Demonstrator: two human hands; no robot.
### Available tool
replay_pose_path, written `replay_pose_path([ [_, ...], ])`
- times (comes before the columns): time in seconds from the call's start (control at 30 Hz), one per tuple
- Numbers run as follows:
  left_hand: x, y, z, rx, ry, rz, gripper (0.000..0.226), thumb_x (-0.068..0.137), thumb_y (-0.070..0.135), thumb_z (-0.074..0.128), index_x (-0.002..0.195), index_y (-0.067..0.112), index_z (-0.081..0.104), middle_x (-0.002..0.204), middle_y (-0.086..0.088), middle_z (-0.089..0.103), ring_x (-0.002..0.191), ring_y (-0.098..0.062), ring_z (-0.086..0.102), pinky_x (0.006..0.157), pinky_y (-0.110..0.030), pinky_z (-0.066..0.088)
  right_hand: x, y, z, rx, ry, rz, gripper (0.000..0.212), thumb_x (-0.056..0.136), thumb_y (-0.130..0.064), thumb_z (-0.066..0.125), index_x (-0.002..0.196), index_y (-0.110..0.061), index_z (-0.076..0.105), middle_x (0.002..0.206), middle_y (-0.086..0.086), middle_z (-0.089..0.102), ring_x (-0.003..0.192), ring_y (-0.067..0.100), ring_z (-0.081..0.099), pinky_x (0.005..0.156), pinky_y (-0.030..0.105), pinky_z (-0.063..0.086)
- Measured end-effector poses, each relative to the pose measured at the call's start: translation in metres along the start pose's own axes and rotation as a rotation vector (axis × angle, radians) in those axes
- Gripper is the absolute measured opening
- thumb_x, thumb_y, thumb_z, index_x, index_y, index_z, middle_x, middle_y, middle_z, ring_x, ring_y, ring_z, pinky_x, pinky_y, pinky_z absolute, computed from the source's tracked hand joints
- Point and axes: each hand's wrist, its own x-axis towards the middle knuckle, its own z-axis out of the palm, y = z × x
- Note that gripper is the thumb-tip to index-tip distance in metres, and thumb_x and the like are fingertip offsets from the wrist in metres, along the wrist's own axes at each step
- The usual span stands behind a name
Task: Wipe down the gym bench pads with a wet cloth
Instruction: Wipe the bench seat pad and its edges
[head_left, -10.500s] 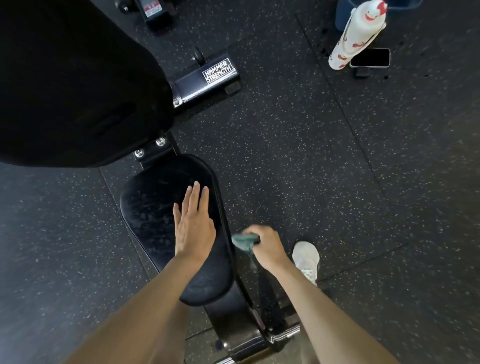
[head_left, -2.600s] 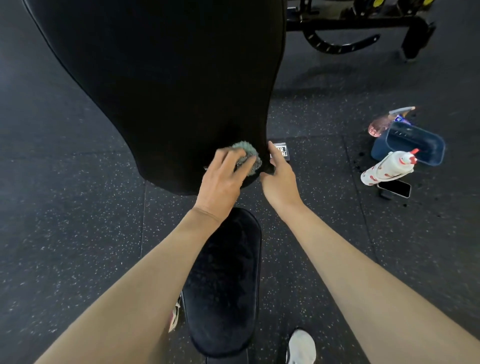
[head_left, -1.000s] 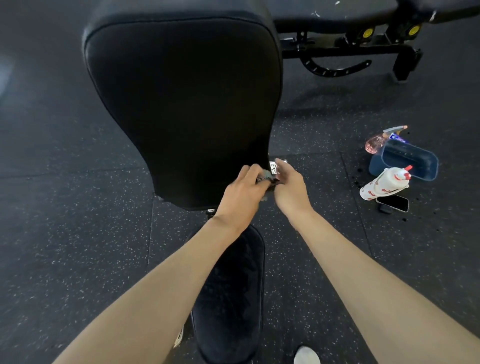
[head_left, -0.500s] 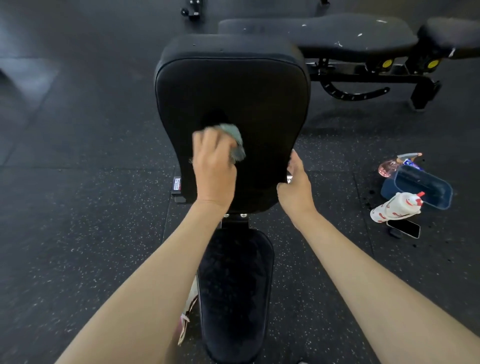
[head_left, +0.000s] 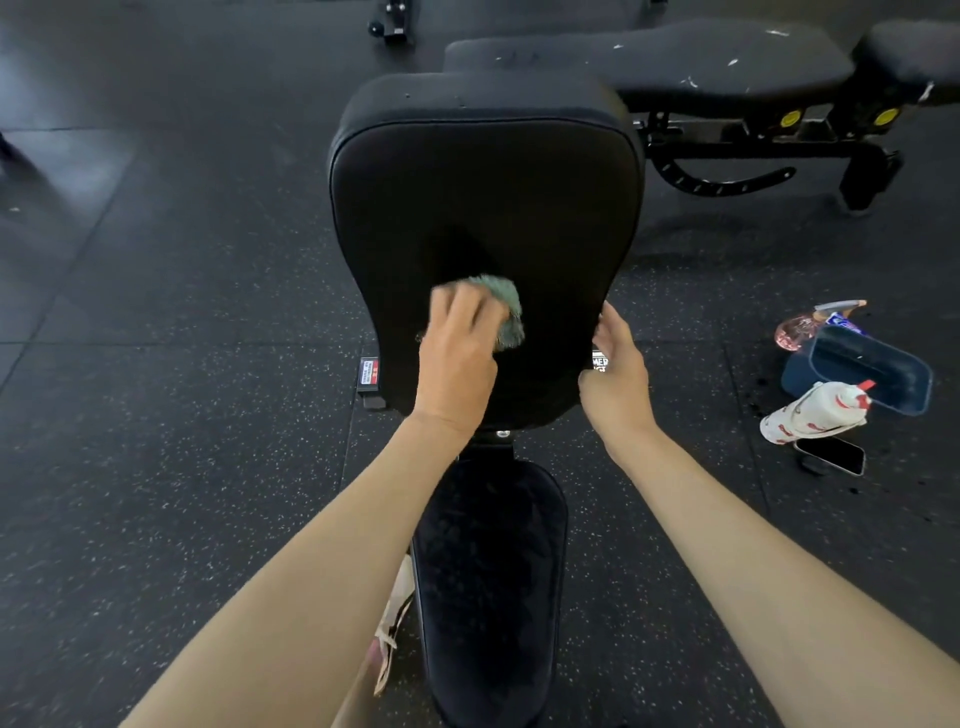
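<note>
Black back pad (head_left: 483, 197) stands near upright at 12 o'clock; a bunched green cloth (head_left: 501, 306) lies against its lower middle. Black seat pad (head_left: 488, 571) lies flat at 6 o'clock, mottled.

Cloth (head_left: 508, 310) half hidden (also blurred)

Head-worn wide view, looking forward and down (close) over back pad (head_left: 483, 208)
</note>
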Motion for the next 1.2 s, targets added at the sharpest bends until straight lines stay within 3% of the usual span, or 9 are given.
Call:
replay_pose_path([
  [0.13,-0.038,-0.002,0.005,-0.023,-0.347,0.138,0.038,0.062,-0.026,0.05,0.088,-0.002,0.063,0.099,-0.012,0.053,0.09,-0.021,0.041,0.045,-0.03,0.05,0.0,-0.001,-0.001,-0.023,-0.013,0.003,0.078,0.088,0.018,0.042,0.152,-0.022,0.023,0.149,-0.006,0.039,0.138,0.007,0.034,0.092,0.003,0.031],
  [0.2,-0.034,0.008,0.003,-0.068,-0.258,0.173,0.032,0.073,-0.017,0.042,0.09,-0.001,0.064,0.102,-0.009,0.045,0.09,-0.022,0.042,0.056,-0.022,0.047,0.001,0.004,-0.004,-0.013,-0.011,0.029,0.08,0.087,0.02,0.041,0.153,-0.02,0.02,0.152,-0.003,0.035,0.14,0.008,0.03,0.092,0.001,0.031],
  [0.37,0.012,0.02,0.015,-0.007,-0.046,0.309,0.021,0.084,-0.004,0.046,0.097,0.003,0.062,0.105,-0.009,0.045,0.095,-0.025,0.045,0.074,-0.028,0.049,0.001,0.021,-0.004,0.028,0.029,0.169,0.076,0.089,0.018,0.038,0.152,-0.02,0.021,0.154,0.001,0.032,0.142,0.014,0.029,0.116,0.032,0.028],
  [0.5,-0.014,0.008,0.03,0.117,-0.435,0.433,0.039,0.061,-0.002,0.078,0.098,0.006,0.066,0.102,-0.008,0.061,0.097,-0.025,0.057,0.069,-0.03,0.055,-0.001,0.029,-0.005,0.01,-0.009,0.202,0.074,0.086,0.02,0.035,0.15,-0.016,0.029,0.151,0.003,0.037,0.14,0.014,0.032,0.115,0.03,0.027],
  [0.6,-0.044,-0.003,0.028,0.205,-0.759,0.302,0.056,0.06,-0.01,0.076,0.112,0.006,0.063,0.111,-0.007,0.056,0.102,-0.023,0.054,0.075,-0.026,0.052,0.0,0.031,-0.013,0.017,0.002,0.236,0.072,0.086,0.019,0.034,0.149,-0.017,0.031,0.151,0.003,0.038,0.14,0.015,0.034,0.111,0.028,0.028],
  [0.73,-0.057,-0.007,0.021,0.241,-0.777,0.44,0.061,0.037,-0.014,0.076,0.093,0.006,0.07,0.092,-0.006,0.061,0.082,-0.021,0.06,0.058,-0.023,0.052,0.002,0.046,-0.028,0.034,0.002,0.267,0.069,0.087,0.019,0.032,0.147,-0.015,0.034,0.15,0.003,0.039,0.139,0.016,0.034,0.111,0.029,0.029],
  [0.9,-0.046,0.002,0.042,0.224,-0.731,0.864,0.039,0.067,0.003,0.071,0.106,0.006,0.067,0.106,-0.01,0.061,0.105,-0.027,0.056,0.095,-0.037,0.05,0.003,0.061,-0.023,0.126,0.012,0.302,0.043,0.1,-0.002,0.039,0.14,-0.016,0.047,0.136,0.0,0.05,0.128,0.014,0.044,0.099,0.024,0.032],
  [1.0,-0.031,0.012,0.07,0.251,-0.692,0.97,0.039,0.076,0.003,0.065,0.114,0.005,0.065,0.116,-0.01,0.059,0.113,-0.028,0.052,0.102,-0.039,0.045,0.013,0.064,-0.016,0.199,0.049,0.312,0.026,0.103,-0.022,0.035,0.102,-0.016,0.061,0.103,-0.002,0.055,0.099,0.012,0.049,0.089,0.026,0.035],
  [1.2,-0.043,-0.008,0.098,0.552,-0.725,1.262,0.056,0.085,-0.01,0.037,0.141,-0.006,0.032,0.147,-0.024,0.031,0.135,-0.035,0.031,0.113,-0.043,0.03,0.025,0.086,-0.009,0.335,0.094,0.432,0.064,0.101,-0.054,0.017,0.15,-0.017,0.03,0.153,0.004,0.036,0.14,0.018,0.032,0.113,0.035,0.024],
])
